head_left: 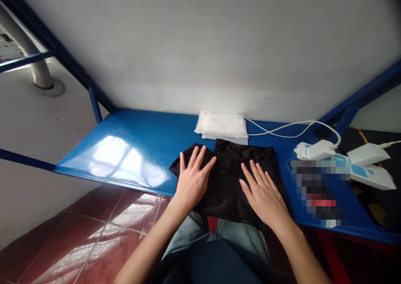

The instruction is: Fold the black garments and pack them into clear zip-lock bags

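**Black garment flat on worktop, both hands pressing it**

Nearest you: your knees in jeans under the front edge of the blue worktop [131,150]. Your left hand [191,179] lies palm down, fingers spread, on the left part of the black garment [228,179]. Your right hand [262,192] lies the same way on its right part, fingers spread and flat; neither hand pinches any cloth.

The garment sits at the front middle of the worktop, its near edge hanging slightly over the lip. It looks already folded into a compact, roughly squared shape, judging by the straight edges; a flap still juts at the left rear corner, so smoothing looks unfinished.

Just behind it: a stack of clear plastic bags [223,127] against the wall. To the right: white chargers [316,149] with a white cable [282,129].
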Demonstrator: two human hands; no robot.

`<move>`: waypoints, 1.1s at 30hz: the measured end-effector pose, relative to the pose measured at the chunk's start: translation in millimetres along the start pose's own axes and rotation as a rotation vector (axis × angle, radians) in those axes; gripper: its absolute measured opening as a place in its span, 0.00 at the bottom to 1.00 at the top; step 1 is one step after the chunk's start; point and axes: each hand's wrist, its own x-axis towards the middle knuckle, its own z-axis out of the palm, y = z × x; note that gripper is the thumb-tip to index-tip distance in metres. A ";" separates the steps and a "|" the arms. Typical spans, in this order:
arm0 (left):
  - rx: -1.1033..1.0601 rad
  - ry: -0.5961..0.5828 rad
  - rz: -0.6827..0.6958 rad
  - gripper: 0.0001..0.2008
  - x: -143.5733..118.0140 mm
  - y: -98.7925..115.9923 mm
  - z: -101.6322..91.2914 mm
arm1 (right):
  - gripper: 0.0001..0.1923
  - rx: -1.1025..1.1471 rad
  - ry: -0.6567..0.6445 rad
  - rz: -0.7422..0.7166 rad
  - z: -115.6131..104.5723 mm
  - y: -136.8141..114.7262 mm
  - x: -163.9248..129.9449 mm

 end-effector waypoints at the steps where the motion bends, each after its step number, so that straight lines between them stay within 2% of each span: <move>1: -0.008 0.078 -0.087 0.22 -4.3 -7.6 -7.7 | 0.31 0.017 0.024 0.005 -3.1 -6.7 3.1; 3: -0.042 0.195 -0.343 0.20 -15.4 -27.8 -23.7 | 0.31 0.083 0.088 0.002 -11.0 -31.6 13.8; 4: -0.072 0.197 -0.473 0.20 -21.3 -39.1 -30.9 | 0.31 0.134 0.113 -0.015 -14.7 -50.1 21.4; 6: -0.159 0.095 -0.639 0.21 -31.0 -60.0 -40.8 | 0.31 0.263 0.122 -0.080 -17.3 -95.8 39.2; 8: -0.287 -0.025 -0.654 0.20 -35.6 -75.5 -43.5 | 0.34 0.363 0.064 -0.184 -10.4 -143.4 57.1; 10: -0.410 -0.054 -0.606 0.20 -35.8 -85.1 -39.7 | 0.38 0.416 0.002 -0.236 4.8 -180.5 71.7; 12: -0.491 -0.037 -0.573 0.18 -34.8 -91.0 -32.5 | 0.38 0.421 -0.048 -0.229 22.6 -200.4 81.5; 14: -0.513 -0.024 -0.572 0.16 -35.5 -94.8 -24.5 | 0.34 0.409 -0.090 -0.197 36.6 -204.8 87.3; 17: -0.530 0.026 -0.543 0.13 -37.9 -94.7 -16.4 | 0.31 0.475 -0.118 -0.153 42.2 -198.1 90.7; 20: -0.631 0.137 -0.483 0.16 -33.1 -80.1 -18.3 | 0.29 0.728 -0.030 -0.081 27.8 -191.3 89.7; 22: -0.708 0.183 -0.405 0.20 -23.1 -59.6 -24.2 | 0.26 0.923 0.098 -0.013 9.9 -185.3 85.0; 25: -0.742 0.147 -0.166 0.23 -3.0 -17.3 -29.0 | 0.25 1.053 0.299 0.108 -17.9 -160.9 67.8; 27: -0.672 0.073 -0.003 0.24 8.2 11.2 -22.0 | 0.25 1.004 0.400 0.192 -27.1 -129.8 49.8; 29: -0.501 -0.024 0.093 0.25 14.8 33.7 -6.1 | 0.26 0.850 0.419 0.240 -24.5 -90.4 28.9; 31: -0.284 -0.115 0.131 0.25 17.3 48.0 13.8 | 0.27 0.635 0.301 0.229 -14.2 -52.0 8.5; 33: -0.133 -0.167 0.148 0.24 18.3 54.4 30.4 | 0.29 0.461 0.138 0.189 -4.3 -24.8 -7.4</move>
